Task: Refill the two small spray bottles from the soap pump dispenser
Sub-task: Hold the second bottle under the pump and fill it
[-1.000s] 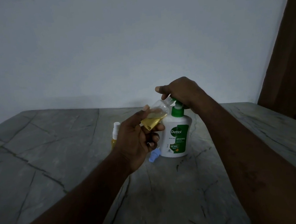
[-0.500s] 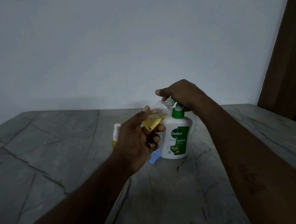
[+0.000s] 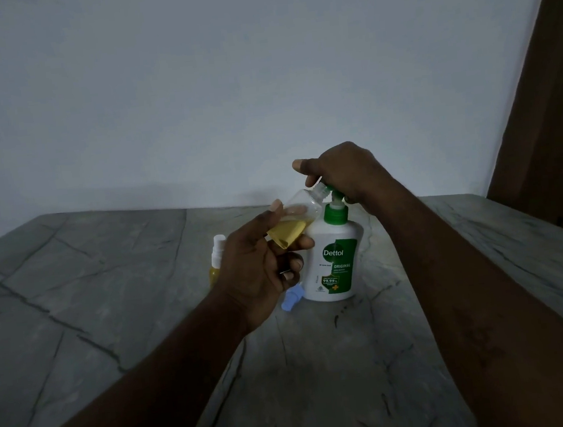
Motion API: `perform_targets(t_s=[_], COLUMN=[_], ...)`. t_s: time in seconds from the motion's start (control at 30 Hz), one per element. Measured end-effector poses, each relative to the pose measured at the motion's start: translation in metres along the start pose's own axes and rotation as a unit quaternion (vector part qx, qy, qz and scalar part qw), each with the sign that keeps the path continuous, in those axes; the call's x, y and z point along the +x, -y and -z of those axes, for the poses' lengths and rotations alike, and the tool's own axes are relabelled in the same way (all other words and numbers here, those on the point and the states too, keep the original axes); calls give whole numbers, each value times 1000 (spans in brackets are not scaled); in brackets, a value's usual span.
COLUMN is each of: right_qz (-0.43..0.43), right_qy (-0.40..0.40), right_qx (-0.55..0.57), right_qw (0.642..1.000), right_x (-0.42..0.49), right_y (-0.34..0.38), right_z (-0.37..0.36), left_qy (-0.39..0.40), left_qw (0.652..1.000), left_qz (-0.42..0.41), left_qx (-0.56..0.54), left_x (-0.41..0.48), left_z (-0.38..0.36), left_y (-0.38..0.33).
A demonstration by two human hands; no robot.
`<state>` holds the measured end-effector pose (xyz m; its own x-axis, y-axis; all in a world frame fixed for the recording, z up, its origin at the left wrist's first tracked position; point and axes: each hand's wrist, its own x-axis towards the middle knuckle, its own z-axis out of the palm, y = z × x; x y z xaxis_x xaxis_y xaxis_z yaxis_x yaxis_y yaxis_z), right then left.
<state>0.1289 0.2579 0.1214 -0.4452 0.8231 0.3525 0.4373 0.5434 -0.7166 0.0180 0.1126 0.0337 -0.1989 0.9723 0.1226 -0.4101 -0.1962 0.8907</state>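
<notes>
spilling is the main risk, as i judge it: the bottle (image 3: 299, 215) has a narrow neck and is tilted, with its mouth up against the nozzle under the right hand (image 3: 341, 173). if the mouth slips off as the pump (image 3: 334, 215) goes down, soap would run down the white dispenser (image 3: 331, 243) or onto the table (image 3: 106, 264). a hard push could also rock the dispenser, since only the hand on top bears on it. the bottle leans well over, so the yellow soap pools at its low end by the left fingers. tipped the other way, it could run back out of the open neck. the light is dim, which makes the fill level hard to read, so overfilling is possible.

the left hand (image 3: 261, 267) grips the bottle round its lower part, thumb on top and fingers beneath. it holds the bottle in the air just left of the dispenser's green collar. the right hand sits over the pump with its fingers curled down round it and its thumb stuck out to the left above the bottle's neck. the nozzle is mostly hidden, so i cannot tell whether the mouth is truly on it. the hands are near each other, linked only through bottle and pump.

the second bottle (image 3: 218, 254) stands on the table behind the left hand, with its white sprayer on and yellow liquid inside. neither hand touches it. a blue cap (image 3: 292, 300) lies at the foot of the dispenser, below the left fingers.
</notes>
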Motion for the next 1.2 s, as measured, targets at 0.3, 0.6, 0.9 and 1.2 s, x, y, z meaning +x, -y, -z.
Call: perform_targets(t_s=[0.3, 0.6, 0.9, 1.2], right_qz=[-23, -58, 8, -56], right_qy=[25, 43, -1, 47], right_qx=[6, 32, -6, 27], right_qw=[999, 997, 1000, 997], right_x=[2, 6, -1, 4], right_y=[-1, -9, 2, -5], right_z=[-3, -9, 0, -7], left_qy=[-3, -20, -1, -18], left_qw=[1000, 1000, 1000, 1000], left_qz=[-5, -5, -2, -5], left_qx=[-4, 2, 2, 7], left_x=[0, 1, 0, 2], left_z=[0, 1, 0, 2], left_y=[-1, 1, -2, 1])
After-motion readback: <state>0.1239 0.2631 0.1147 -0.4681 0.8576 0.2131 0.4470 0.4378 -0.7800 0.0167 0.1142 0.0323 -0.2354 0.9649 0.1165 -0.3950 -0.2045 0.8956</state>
